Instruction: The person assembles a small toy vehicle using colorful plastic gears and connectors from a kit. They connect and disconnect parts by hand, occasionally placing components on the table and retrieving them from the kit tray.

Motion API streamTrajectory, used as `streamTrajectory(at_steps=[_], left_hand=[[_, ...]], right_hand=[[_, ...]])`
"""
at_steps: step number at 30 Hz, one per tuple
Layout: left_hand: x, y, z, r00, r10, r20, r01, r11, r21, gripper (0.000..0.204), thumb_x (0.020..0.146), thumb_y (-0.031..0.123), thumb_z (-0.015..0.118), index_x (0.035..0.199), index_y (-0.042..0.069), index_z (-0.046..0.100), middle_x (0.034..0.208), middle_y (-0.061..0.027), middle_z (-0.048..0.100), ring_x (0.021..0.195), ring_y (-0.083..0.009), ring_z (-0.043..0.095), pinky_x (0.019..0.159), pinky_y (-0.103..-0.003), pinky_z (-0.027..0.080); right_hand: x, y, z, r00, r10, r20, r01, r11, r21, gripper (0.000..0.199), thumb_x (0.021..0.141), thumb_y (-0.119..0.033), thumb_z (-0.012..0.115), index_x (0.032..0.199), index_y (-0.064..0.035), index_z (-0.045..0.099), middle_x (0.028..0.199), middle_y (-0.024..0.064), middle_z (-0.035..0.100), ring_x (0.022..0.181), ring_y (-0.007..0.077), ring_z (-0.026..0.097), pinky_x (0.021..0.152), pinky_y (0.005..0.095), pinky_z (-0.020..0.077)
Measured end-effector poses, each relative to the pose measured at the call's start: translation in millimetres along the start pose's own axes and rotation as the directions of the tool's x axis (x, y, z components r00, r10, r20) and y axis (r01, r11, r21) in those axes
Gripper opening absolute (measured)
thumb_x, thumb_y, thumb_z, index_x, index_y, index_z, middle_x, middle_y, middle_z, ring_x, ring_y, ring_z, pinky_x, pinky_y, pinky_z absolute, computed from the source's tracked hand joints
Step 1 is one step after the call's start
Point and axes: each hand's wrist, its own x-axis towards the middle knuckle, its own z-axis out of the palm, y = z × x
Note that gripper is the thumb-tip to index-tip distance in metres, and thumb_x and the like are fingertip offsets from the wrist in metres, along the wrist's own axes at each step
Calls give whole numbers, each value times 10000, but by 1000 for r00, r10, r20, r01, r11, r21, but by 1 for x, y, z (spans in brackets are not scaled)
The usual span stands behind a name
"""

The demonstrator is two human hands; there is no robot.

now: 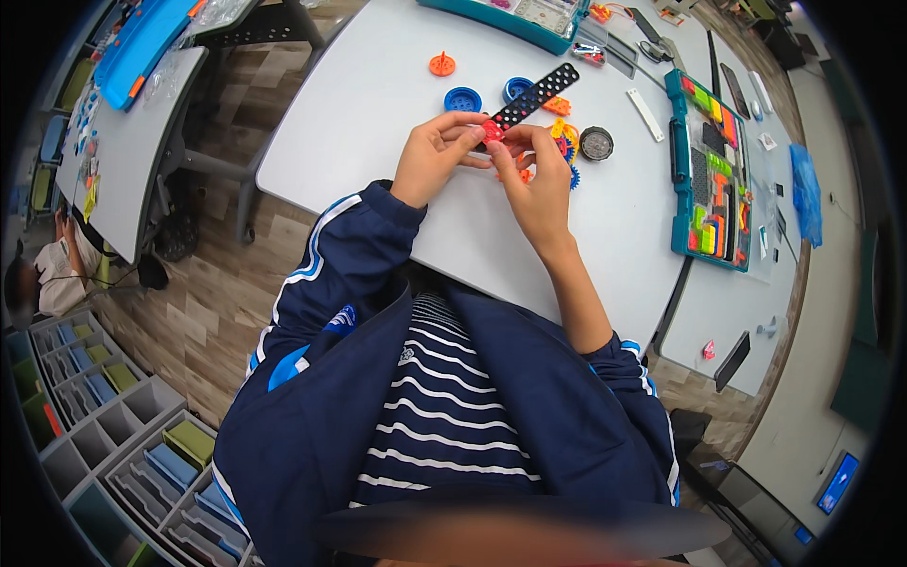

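Teal parts case (682,170) holds colourful pieces in compartments.

A wood-plank floor (222,283) is running beneath pale grey tables — one tabletop (368,104) is filling the centre, another table (123,151) is standing to the left. Grey shelving (104,425) with blue and green bins is sitting at lower left — even light is falling throughout.

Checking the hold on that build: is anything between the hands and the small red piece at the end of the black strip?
Nothing visible. The left hand and right hand both pinch the red piece directly at the near end of the black perforated strip.
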Motion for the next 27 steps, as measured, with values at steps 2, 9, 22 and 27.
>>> streamTrajectory(at_steps=[2,9,22,27], left_hand=[[-2,0,3,999,15,43,-14,1000,-25,363,998,90,584,1320,-73,548,1185,-177,667,1053,-217,670,869,-341,604],[-3,-4,3,993,90,80,-93,995,41,355,963,14,601,1303,-83,569,1233,-189,643,1095,-218,648,945,-351,563],[-3,0,7,979,157,129,-158,987,-5,336,898,-46,655,1225,-41,578,1274,-186,605,1199,-250,598,1039,-374,482],[-6,2,5,981,91,173,-89,996,-18,500,895,-50,649,1361,-30,466,1279,-163,531,1212,-247,579,1020,-379,505]], right_hand=[[1,1,-1,996,-78,-36,74,991,-108,246,875,-132,749,1031,1,613,906,96,661,812,164,630,697,297,488],[-2,7,-5,985,-167,-33,155,959,-236,290,851,-137,777,1020,10,594,899,108,636,819,219,628,709,332,488],[-4,9,-9,988,128,82,-144,961,235,243,901,-92,688,1071,27,563,1006,124,553,880,197,625,726,308,509],[-5,10,-8,994,74,86,-89,979,183,258,930,-110,680,1112,27,558,1083,100,546,913,155,629,692,267,579]])
